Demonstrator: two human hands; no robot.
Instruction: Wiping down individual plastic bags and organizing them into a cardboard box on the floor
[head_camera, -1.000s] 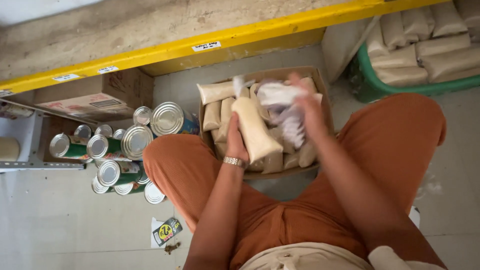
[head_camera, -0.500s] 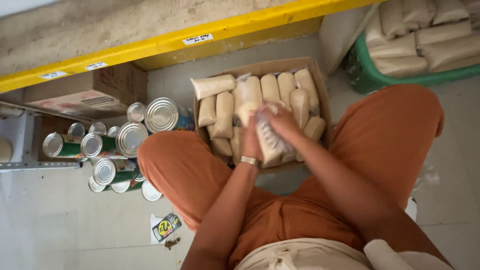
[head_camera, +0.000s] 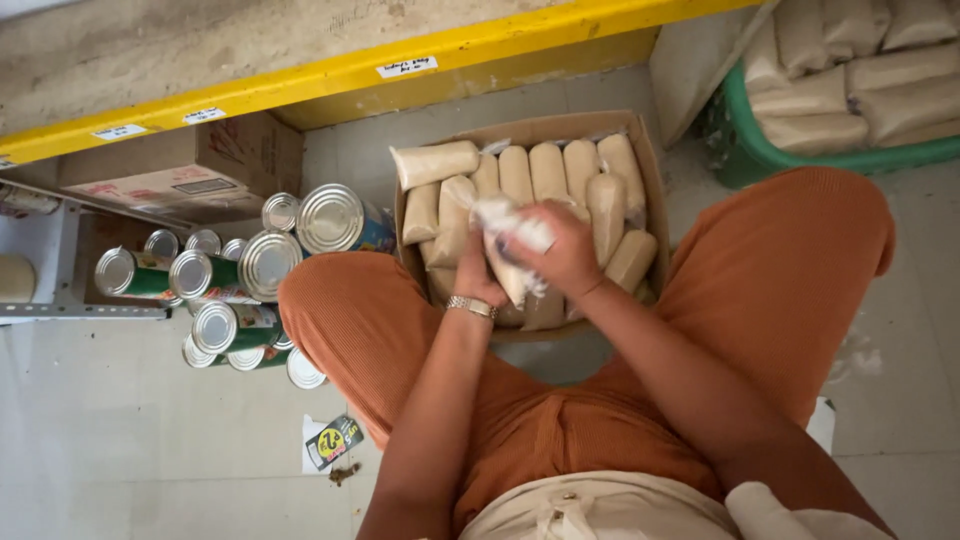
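At the centre of the frame both hands grasp one clear bag of pale grain (head_camera: 508, 250) just above an open cardboard box (head_camera: 650, 170). The left hand (head_camera: 478, 272), with a watch on its wrist, clasps the bag's lower part from the left; the right hand (head_camera: 566, 250) closes over its top from the right. More such bags (head_camera: 548, 170) lie packed side by side in the box. Tin cans (head_camera: 240, 265) stand at the left of the frame, a green basket (head_camera: 760, 150) of bags at the upper right
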